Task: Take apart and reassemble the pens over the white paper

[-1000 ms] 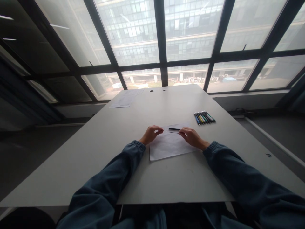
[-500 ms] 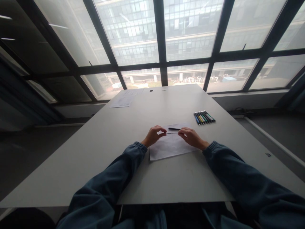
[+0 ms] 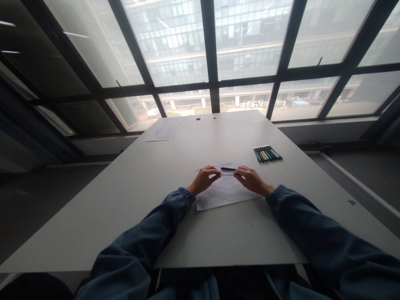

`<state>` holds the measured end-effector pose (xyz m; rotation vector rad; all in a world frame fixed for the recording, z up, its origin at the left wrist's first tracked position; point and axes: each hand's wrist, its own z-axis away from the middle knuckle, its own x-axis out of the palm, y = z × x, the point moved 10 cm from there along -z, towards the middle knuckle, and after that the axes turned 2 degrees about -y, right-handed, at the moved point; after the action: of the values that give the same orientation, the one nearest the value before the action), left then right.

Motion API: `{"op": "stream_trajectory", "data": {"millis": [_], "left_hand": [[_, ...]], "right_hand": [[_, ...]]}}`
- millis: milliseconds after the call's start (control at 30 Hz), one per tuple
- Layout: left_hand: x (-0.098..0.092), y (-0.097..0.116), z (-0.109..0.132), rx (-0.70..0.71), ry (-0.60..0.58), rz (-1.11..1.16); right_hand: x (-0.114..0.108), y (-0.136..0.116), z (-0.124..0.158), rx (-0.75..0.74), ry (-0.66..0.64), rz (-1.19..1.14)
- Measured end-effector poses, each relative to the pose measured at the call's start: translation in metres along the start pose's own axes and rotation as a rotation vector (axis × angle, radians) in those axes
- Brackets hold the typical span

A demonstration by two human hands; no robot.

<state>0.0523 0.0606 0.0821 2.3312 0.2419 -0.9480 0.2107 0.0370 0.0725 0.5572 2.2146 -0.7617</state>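
Between my two hands, a thin dark rod [image 3: 227, 174], like a pen refill, is held level over white paper [image 3: 223, 193]. My left hand [image 3: 205, 179] pinches its left end between thumb and fingers. The right end is pinched in my right hand [image 3: 250, 179]. Just beyond the rod, a black pen body [image 3: 228, 168] lies on the paper, its right end close to my right fingers.
A row of several coloured pens [image 3: 268, 154] lies to the right on the white table [image 3: 125, 216]. More paper [image 3: 159, 131] is at the far left. A small dark piece [image 3: 351, 202] sits near the right edge. Windows stand behind the table.
My left hand has moved slightly right, and its thumb and fingers have closed further around the rod's left end. My right hand looks the same.
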Motion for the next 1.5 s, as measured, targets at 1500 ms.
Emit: {"op": "stream_trajectory", "data": {"millis": [1500], "left_hand": [[-0.028,-0.036,0.002,-0.093,0.122,-0.186]], "right_hand": [[0.011,0.066,0.01,0.33,-0.041,0.247]]}}
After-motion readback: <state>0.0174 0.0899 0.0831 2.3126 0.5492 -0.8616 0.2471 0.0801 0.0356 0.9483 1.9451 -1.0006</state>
